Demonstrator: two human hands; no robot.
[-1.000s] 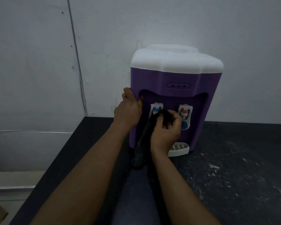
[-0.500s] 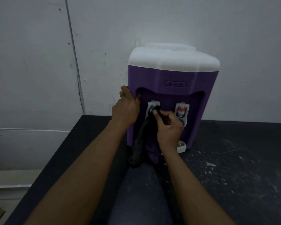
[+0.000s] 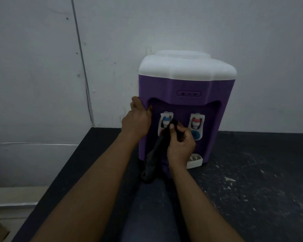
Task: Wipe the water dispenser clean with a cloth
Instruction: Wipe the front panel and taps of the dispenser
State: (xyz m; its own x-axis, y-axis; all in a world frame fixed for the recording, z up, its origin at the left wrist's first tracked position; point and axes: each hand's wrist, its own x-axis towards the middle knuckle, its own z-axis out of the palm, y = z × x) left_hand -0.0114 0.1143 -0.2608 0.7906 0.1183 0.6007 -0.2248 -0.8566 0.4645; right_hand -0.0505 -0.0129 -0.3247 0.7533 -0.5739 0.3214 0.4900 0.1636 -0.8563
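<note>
- The purple, white-topped water dispenser stands on a black tabletop, close to a pale panelled wall.
- White flecks and scuffs mark the tabletop right of the dispenser.
- The left hand grips the dispenser's left front edge, fingers curled round it.
- The right hand pinches a black cloth beside the blue tap; the cloth hangs toward the tabletop.

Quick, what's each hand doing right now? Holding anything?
Left hand: closed, gripping the left edge of the water dispenser.
Right hand: closed, pinching the dark cloth by the blue tap.
</note>
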